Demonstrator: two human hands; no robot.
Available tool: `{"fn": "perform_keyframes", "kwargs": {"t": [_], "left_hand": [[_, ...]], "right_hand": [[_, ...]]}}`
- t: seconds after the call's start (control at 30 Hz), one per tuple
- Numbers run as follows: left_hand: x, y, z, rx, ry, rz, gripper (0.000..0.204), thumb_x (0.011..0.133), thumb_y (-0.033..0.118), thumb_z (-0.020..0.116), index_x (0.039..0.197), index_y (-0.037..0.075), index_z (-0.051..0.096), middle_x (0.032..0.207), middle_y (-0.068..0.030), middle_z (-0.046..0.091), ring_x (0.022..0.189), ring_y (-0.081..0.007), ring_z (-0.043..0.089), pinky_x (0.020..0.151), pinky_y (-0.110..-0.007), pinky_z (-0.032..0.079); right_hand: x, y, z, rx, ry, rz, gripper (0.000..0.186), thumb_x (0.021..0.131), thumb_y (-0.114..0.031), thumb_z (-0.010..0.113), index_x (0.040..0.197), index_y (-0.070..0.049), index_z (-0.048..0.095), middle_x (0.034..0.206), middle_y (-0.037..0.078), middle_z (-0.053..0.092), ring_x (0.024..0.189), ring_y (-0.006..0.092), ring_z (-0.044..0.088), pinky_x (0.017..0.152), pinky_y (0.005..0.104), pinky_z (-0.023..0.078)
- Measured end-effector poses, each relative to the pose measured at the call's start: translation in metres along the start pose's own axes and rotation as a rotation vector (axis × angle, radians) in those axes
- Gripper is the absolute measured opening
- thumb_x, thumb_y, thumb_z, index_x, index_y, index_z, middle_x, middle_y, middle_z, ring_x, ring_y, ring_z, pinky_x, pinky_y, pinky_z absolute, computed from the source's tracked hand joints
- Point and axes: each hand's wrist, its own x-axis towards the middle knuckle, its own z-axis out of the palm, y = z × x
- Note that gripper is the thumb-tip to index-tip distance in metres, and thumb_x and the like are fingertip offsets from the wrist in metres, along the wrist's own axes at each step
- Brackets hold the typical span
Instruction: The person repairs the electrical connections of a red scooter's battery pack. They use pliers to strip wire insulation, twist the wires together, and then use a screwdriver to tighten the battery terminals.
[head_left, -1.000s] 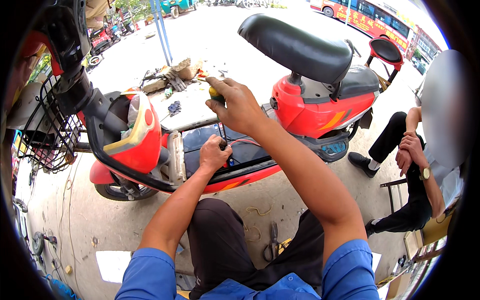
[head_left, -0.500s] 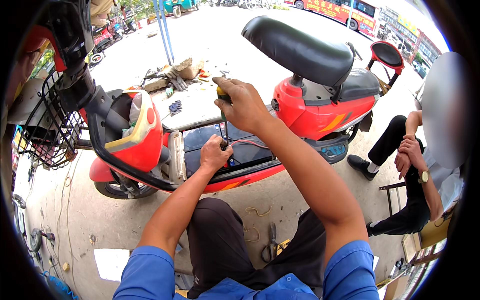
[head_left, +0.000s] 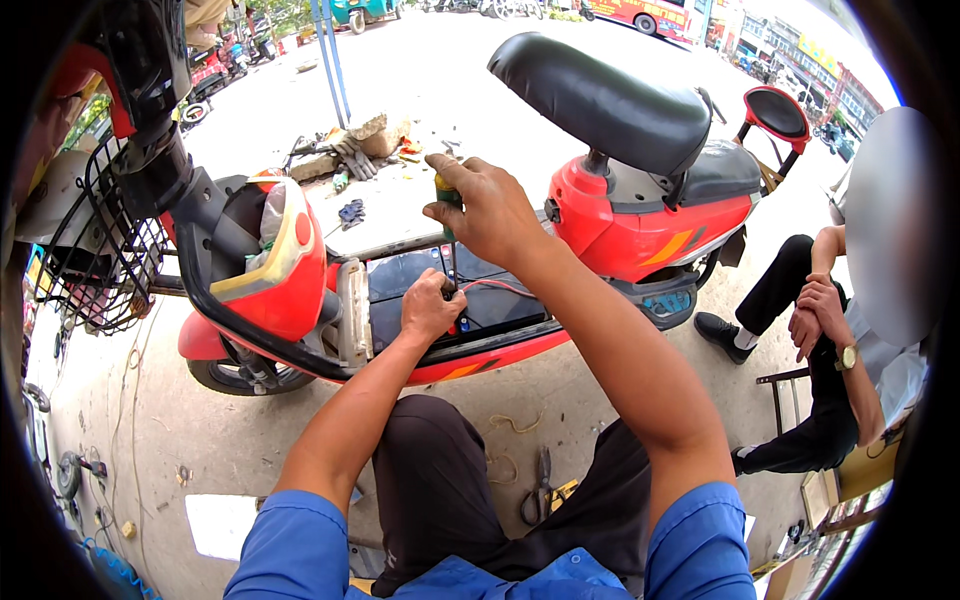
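My right hand grips the yellow and green handle of a screwdriver, its shaft pointing down into the open floorboard of a red scooter. My left hand is pinched low by the shaft, at the terminals of the black batteries; what its fingertips hold is hidden. A thin red wire crosses the battery tops beside it. The scooter's front basket is at the left, and its black padded seat rises behind my right hand.
At the right a seated person has hands clasped near the scooter's rear. Rubble and dark gloves lie beyond the scooter. Scissors and cords lie between my knees. A bus is on the road behind.
My right hand and the screwdriver shifted slightly to the right over the last second, while my left hand stayed at the batteries. The bus in the background moved leftward.
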Motion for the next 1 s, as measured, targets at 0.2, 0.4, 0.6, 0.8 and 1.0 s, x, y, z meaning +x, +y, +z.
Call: {"fn": "perform_keyframes", "kwargs": {"t": [0.2,0.4,0.6,0.8,1.0], "left_hand": [[0.0,0.002,0.001,0.01,-0.008,-0.015,0.021,0.077,0.022,0.077,0.082,0.002,0.072,0.091,-0.0115,0.067,0.084,-0.0325,0.068,0.077,-0.042,0.055],[0.0,0.003,0.004,0.001,0.034,0.045,0.02,0.078,0.019,0.077,0.081,0.0,0.07,0.086,-0.012,0.066,0.076,-0.0293,0.068,0.072,-0.038,0.055],[-0.002,0.003,0.0,-0.005,0.037,0.029,0.02,0.078,0.019,0.077,0.08,0.0,0.07,0.087,-0.0121,0.067,0.076,-0.029,0.068,0.072,-0.038,0.054],[-0.001,-0.003,0.004,-0.014,0.07,0.066,0.02,0.078,0.018,0.077,0.08,0.0,0.07,0.087,-0.0124,0.067,0.078,-0.0291,0.068,0.073,-0.038,0.055],[0.0,0.003,0.003,-0.031,-0.013,-0.009,0.021,0.077,0.022,0.076,0.079,0.002,0.071,0.091,-0.0125,0.066,0.084,-0.0331,0.068,0.077,-0.043,0.054]], "right_hand": [[0.002,0.006,0.003,-0.041,0.016,0.008,0.058,0.085,-0.018,0.077,0.137,-0.005,0.057,0.104,0.022,0.068,0.095,0.0406,0.066,0.082,0.046,0.052],[-0.001,0.01,0.006,0.016,0.036,-0.02,0.057,0.085,-0.018,0.076,0.137,-0.005,0.057,0.107,0.022,0.068,0.096,0.0407,0.066,0.082,0.0461,0.052],[0.0,0.004,0.005,-0.064,0.028,0.009,0.057,0.082,-0.019,0.079,0.135,-0.009,0.061,0.101,0.021,0.069,0.091,0.0388,0.067,0.079,0.0461,0.053],[0.001,0.002,0.004,-0.065,0.028,0.019,0.056,0.082,-0.02,0.08,0.133,-0.009,0.062,0.098,0.019,0.069,0.088,0.0387,0.068,0.077,0.0461,0.054],[0.001,0.009,0.011,-0.045,0.072,-0.013,0.058,0.081,-0.02,0.08,0.134,-0.008,0.061,0.101,0.02,0.068,0.089,0.0391,0.067,0.077,0.0463,0.053]]}}
